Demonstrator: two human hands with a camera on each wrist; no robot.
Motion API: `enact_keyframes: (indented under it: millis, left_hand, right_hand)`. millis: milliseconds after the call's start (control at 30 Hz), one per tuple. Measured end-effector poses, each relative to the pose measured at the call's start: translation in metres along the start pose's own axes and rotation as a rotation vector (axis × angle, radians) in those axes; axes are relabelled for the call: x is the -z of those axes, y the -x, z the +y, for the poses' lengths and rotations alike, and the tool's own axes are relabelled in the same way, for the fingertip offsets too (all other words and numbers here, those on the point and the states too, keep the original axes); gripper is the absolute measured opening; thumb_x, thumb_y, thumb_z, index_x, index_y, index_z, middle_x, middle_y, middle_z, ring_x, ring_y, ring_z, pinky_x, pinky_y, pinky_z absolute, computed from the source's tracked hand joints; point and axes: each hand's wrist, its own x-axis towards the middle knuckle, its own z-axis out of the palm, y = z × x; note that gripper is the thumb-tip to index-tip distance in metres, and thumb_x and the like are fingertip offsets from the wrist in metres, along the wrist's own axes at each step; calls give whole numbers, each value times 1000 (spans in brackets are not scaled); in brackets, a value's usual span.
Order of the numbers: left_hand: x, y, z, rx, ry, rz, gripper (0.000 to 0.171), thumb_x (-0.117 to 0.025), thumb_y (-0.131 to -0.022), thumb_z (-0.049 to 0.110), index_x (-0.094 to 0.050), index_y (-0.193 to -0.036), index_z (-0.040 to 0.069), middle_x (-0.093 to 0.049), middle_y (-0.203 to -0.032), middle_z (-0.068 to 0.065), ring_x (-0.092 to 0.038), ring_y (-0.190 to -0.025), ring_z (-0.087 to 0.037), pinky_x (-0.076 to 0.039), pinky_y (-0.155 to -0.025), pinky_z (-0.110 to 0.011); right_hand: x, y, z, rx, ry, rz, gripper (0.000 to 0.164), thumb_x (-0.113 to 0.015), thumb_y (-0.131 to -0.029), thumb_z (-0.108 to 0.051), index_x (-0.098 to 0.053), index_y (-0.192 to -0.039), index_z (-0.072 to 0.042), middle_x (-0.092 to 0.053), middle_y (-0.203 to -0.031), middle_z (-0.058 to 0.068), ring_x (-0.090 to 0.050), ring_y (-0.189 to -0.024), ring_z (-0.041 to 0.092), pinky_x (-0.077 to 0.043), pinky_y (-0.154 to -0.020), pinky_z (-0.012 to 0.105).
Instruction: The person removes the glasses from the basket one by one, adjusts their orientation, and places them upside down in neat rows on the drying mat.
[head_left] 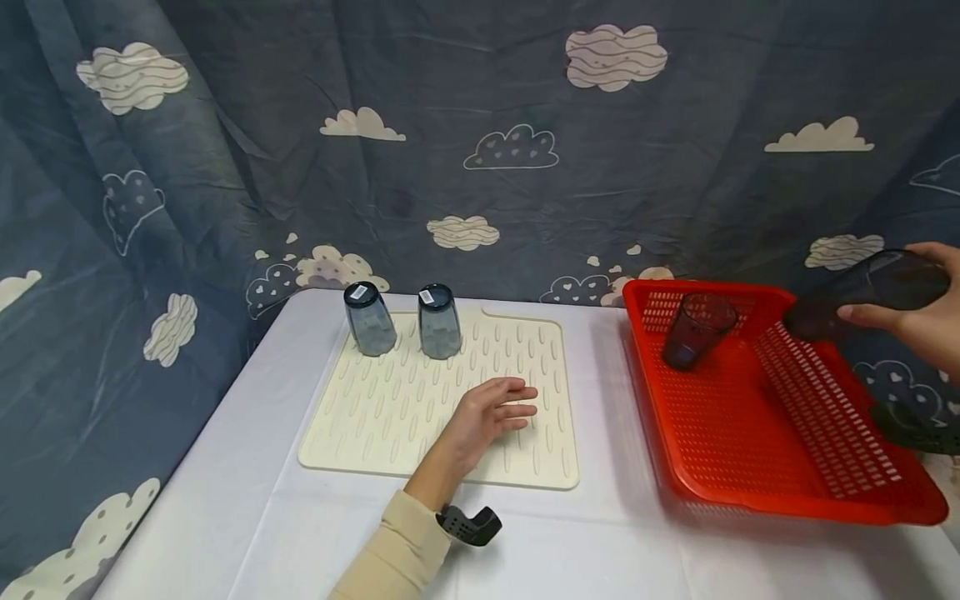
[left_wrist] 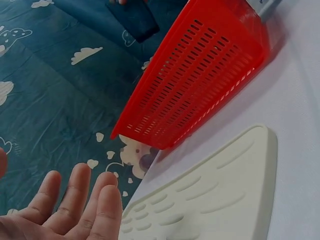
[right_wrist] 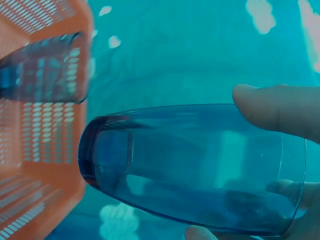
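In the head view my right hand grips a dark tinted drinking glass near its rim, above the right side of a red basket. The right wrist view shows this glass lying sideways, with thumb and fingers around its open end. A second tinted glass leans inside the basket at its far left. My left hand hovers over a cream drying mat, fingers loosely extended and holding nothing. Two glasses, one at the far left corner and another beside it, stand upside down on the mat.
A white cloth covers the table. Behind it hangs a dark curtain with cloud prints. The basket's raised, perforated walls stand to the right of the mat, with a strip of tablecloth between them.
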Motion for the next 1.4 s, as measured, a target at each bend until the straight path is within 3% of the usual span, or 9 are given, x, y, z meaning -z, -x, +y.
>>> enact_keyframes:
  millis: [367,533,733,833,900,967,1033,1167,1400]
  left_hand:
    - [1,2,-2,42,-3,57,44,-41,-105,31,-53,-133,-1,-58,-139,-24,-69,-112,-24,-55,-96,-33]
    - [5,2,-2,30,-5,67,46,-42,-105,33,-52,-133,-3,-60,-137,-23,-70,-106,-18,-54,-96,-32]
    - [10,5,-3,39,-14,61,52,-42,-105,33,-46,-138,-6,-59,-138,-22,-70,-107,-18,-54,-95,-31]
    - [10,6,-3,40,-18,63,52,-42,-105,33,-46,-139,-6,-59,-138,-22,-69,-107,-18,-55,-93,-29]
    - [10,7,-2,37,-20,68,50,-43,-104,33,-48,-137,-4,-59,-138,-21,-69,-106,-17,-55,-92,-29]
    - [11,8,-2,35,-25,73,48,-44,-104,33,-50,-135,-3,-60,-137,-21,-69,-105,-17,-55,-92,-29]
    - [13,10,-1,32,-43,67,47,-45,-104,34,-51,-134,-2,-60,-136,-20,-69,-106,-17,-55,-92,-29]
    - [21,15,2,38,-83,73,48,-44,-104,33,-51,-134,-3,-61,-136,-20,-70,-104,-14,-55,-91,-29]
    - [34,23,8,38,-102,129,47,-45,-104,32,-51,-134,-3,-60,-136,-21,-69,-101,-11,-54,-88,-27]
  right_hand:
    - [5,30,-43,140,-48,78,79,-67,-92,-18,-23,-157,-9,-35,-151,33,-32,-130,51,-25,-116,67]
    - [5,48,-67,190,-71,47,82,-72,-90,-17,-25,-157,-14,-39,-149,34,-35,-137,51,-24,-118,64]
    - [-3,66,-97,201,-76,-43,93,-79,-84,-15,-23,-158,-18,-41,-148,31,-41,-123,49,-26,-117,65]
    - [-9,74,-108,220,-97,-83,98,-83,-80,-16,-23,-158,-22,-43,-148,28,-49,-120,39,-39,-117,35]
    - [-13,79,-113,236,-119,-102,100,-85,-77,-17,-25,-157,-26,-46,-147,25,-56,-112,17,-43,-99,7]
    - [-19,84,-119,246,-152,-123,101,-87,-75,-19,-27,-156,-30,-50,-145,22,-55,-103,2,-34,-78,-7]
    - [-24,88,-125,263,-189,-145,100,-89,-74,-18,-30,-154,-31,-51,-142,19,-48,-94,-13,-34,-70,-8]
    - [-38,98,-140,317,-275,-182,95,-89,-73,-14,-36,-150,-27,-54,-134,7,-50,-93,-18,-42,-72,-5]
    - [-60,110,-168,395,-397,-218,90,-88,-72,-7,-40,-147,-21,-57,-131,6,-61,-101,-2,-47,-77,0]
